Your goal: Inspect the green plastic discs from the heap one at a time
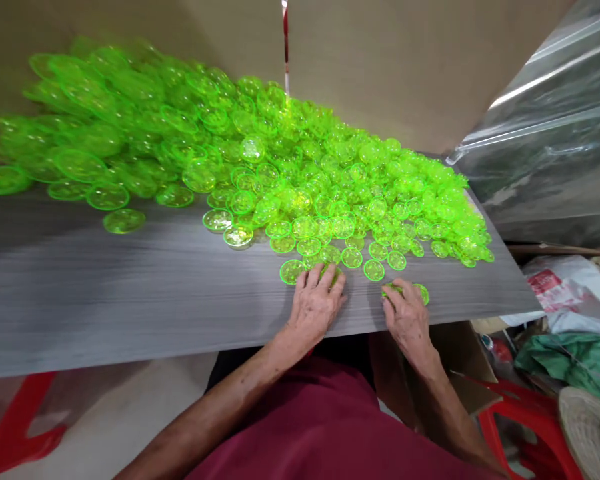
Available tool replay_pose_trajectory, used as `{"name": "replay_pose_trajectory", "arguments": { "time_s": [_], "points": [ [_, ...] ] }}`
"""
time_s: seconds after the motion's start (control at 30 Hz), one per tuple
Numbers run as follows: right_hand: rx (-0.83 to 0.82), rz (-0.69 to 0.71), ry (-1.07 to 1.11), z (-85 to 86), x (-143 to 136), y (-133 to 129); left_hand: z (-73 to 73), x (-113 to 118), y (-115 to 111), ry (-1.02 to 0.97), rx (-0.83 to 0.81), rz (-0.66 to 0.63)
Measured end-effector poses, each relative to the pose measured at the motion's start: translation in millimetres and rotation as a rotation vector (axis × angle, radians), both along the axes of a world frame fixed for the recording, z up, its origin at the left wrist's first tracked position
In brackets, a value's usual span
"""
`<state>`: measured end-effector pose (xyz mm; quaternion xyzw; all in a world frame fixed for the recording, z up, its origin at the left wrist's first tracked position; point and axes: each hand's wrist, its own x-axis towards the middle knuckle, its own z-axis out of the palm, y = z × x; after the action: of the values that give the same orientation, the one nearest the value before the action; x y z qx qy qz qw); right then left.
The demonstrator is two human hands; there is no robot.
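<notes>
A long heap of clear green round discs (300,167) lies across the grey tabletop (130,293), spreading toward its front edge. My left hand (317,300) rests palm down at the near side of the heap, fingers a little apart over a few discs, with one disc (293,271) beside its fingertips. To the right, my right hand (407,313) is curled with its fingers on green discs near the table edge; one disc (421,294) shows past its knuckles. Two loose discs (374,270) lie on the tabletop between and beyond the hands.
A brown board (405,60) stands behind the heap. Clear plastic sheeting (555,127) hangs at the right. Below the table are an open cardboard box (463,353), a red stool (535,420), white and green bags, and red legs (23,427) at the left.
</notes>
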<state>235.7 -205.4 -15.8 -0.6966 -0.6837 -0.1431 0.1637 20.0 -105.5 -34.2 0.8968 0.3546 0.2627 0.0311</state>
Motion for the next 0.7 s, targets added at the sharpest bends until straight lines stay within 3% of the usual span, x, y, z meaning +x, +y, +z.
{"name": "replay_pose_trajectory", "arguments": {
  "time_s": [0.1, 0.2, 0.3, 0.43, 0.6, 0.7],
  "points": [
    [0.046, -0.06, -0.016, 0.1, 9.8, 2.3, -0.2, -0.2, 7.8, 0.018, 0.049, -0.003],
    [0.113, -0.03, 0.029, 3.4, 7.1, 7.1, -2.7, -13.0, 11.2, 0.021, 0.073, -0.049],
    [0.118, 0.08, 0.109, 8.7, -13.6, 18.8, -6.3, -31.2, 11.5, 0.023, 0.085, -0.088],
    [-0.023, 0.2, 0.134, 15.4, -50.0, 46.4, -14.9, -53.1, 13.2, -0.033, 0.077, -0.119],
    [-0.22, 0.315, 0.08, 15.9, -79.5, 81.5, -24.3, -74.0, 22.3, -0.365, -0.058, -0.051],
    [-0.28, 0.375, 0.071, 13.3, -88.8, 93.5, -18.3, -81.3, 26.2, -0.7, -0.341, 0.032]
  ]
}}
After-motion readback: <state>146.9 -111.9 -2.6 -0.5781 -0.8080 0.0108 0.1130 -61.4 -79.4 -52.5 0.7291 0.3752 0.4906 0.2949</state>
